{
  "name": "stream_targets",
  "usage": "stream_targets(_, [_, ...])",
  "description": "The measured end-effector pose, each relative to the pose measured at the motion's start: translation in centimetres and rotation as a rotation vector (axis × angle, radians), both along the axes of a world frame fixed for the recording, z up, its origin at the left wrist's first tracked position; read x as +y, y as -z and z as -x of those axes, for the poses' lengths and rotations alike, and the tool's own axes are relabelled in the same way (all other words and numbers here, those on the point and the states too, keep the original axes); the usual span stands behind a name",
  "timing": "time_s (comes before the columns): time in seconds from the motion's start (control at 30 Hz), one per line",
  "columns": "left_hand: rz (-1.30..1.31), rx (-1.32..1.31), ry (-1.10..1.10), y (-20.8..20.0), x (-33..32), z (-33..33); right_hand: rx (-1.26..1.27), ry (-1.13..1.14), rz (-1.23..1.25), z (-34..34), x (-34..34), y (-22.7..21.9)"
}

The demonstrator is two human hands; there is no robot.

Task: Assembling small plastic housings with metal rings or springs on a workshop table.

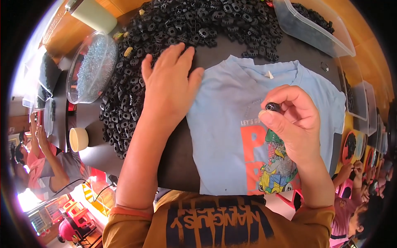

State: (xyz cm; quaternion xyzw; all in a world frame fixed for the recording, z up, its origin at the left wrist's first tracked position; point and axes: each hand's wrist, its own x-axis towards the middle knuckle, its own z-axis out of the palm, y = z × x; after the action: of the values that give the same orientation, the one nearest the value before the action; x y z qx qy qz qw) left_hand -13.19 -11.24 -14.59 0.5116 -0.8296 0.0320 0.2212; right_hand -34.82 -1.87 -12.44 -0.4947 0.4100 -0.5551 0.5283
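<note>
My right hand [293, 118] pinches a small black claw hair clip [273, 106] between thumb and fingers, with a ring of silvery wire showing at its end. It is held above a folded light blue T-shirt [223, 111] that lies on the dark table and bears a printed picture. My left hand [171, 80] has its fingers spread, palm down, at the edge of a large heap of black clip pieces [165, 25]. Nothing shows in its fingers, though what lies under the palm is hidden.
A round clear tub of small metal springs [97, 66] stands at left, near a cream cup [78, 139] and a pale cylindrical container [93, 15]. A clear plastic bin [318, 35] with black pieces is at far right. Other people sit at both sides.
</note>
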Motion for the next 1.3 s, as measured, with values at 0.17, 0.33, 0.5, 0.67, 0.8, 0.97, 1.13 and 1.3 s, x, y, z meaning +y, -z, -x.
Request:
stream_targets(0.17, [-0.125,0.156,0.132,-0.7,-0.5,-0.6,0.013,-0.009,-0.03,0.0,0.0,0.0])
stream_targets(0.33, [-0.072,0.473,0.082,-1.7,-0.9,-0.7,0.0,0.004,-0.018,0.0,0.0,-0.2])
stream_targets(0.5, [-0.034,0.324,0.182,-0.7,-1.5,-1.2,0.014,-0.03,-0.029,0.0,0.2,-0.3])
stream_targets(0.67, [-0.024,0.123,0.08,-0.7,-0.7,-0.7,0.047,-0.02,0.051,0.0,0.1,0.3])
stream_targets(0.8, [-0.058,0.094,0.054,-0.5,-0.8,-1.1,0.034,-0.05,-0.017,0.0,0.3,-0.1])
stream_targets(0.97, [-0.013,0.123,0.102,-0.5,-1.1,-1.0,0.021,-0.073,-0.128,-0.1,0.6,-0.7])
stream_targets(1.13, [-0.006,0.071,0.128,0.2,-0.6,0.3,0.027,-0.102,-0.133,-0.5,0.6,-0.4])
stream_targets(1.3, [0.005,0.085,0.14,-0.2,-0.4,0.9,-0.075,-0.138,-0.13,-0.3,0.7,-0.2])
